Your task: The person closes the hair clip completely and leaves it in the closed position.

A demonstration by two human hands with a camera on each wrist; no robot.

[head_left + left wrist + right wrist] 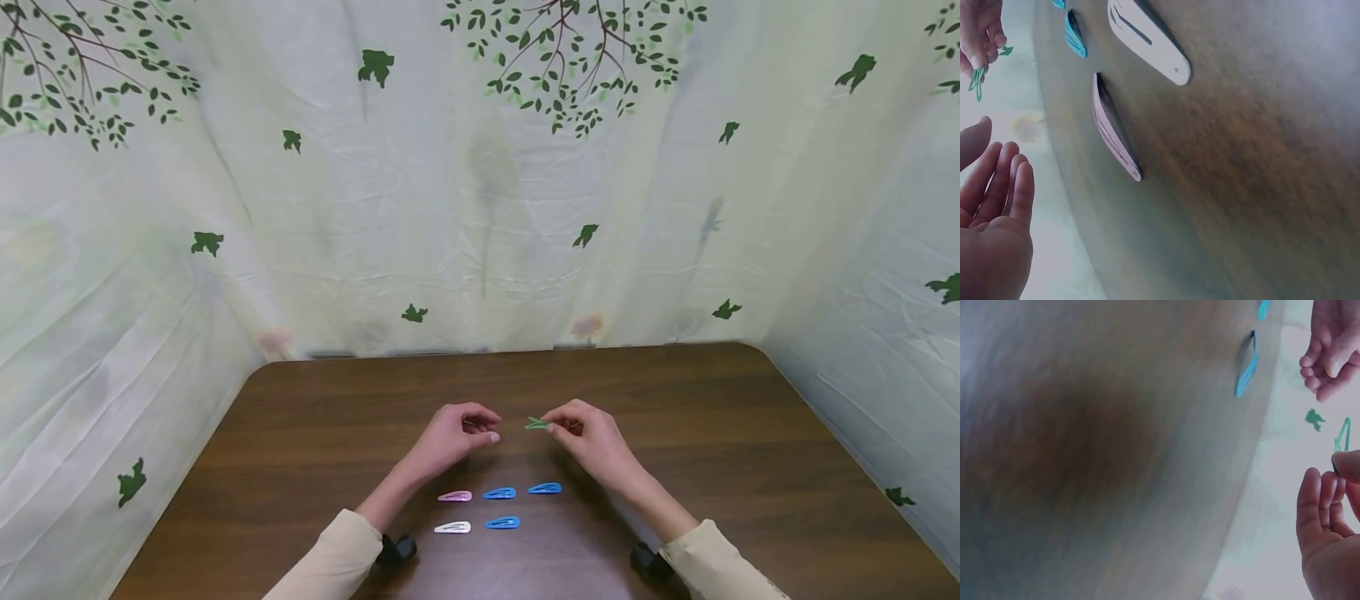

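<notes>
Between thumb and fingers my right hand pinches a green snap hair clip, whose parts stand apart in a narrow V. Across a small gap from the clip is my left hand, its fingers loosely bent and holding nothing. The green clip also shows beyond the thumb in the right wrist view. Nearer the body, several snap clips lie on the table: a pink clip, a white clip and blue clips, one at the upper middle, one at the upper right, one below.
The brown wooden table has rounded far corners. Behind it and at both sides hangs a pale curtain printed with leafy branches and green birds. A dark wrist camera sits under the left wrist, another under the right.
</notes>
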